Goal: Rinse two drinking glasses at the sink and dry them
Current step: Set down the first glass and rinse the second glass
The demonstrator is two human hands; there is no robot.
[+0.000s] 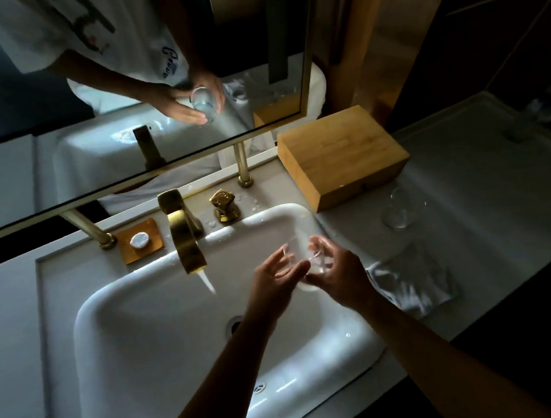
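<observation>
A clear drinking glass (305, 256) is held over the right side of the white sink (117, 322). My right hand (336, 273) grips it from the right. My left hand (278, 275) touches its left side with fingers spread. Water runs from the gold faucet (187, 246) to the left of the glass, not onto it. A second clear glass (400, 209) stands on the counter to the right. A folded cloth (413, 280) lies on the counter in front of that glass.
A wooden box (343, 159) sits behind the second glass. The gold tap handle (223, 205) is right of the faucet. A gold soap dish with a white soap (140, 241) is left of it. A mirror (123, 88) hangs close above the sink.
</observation>
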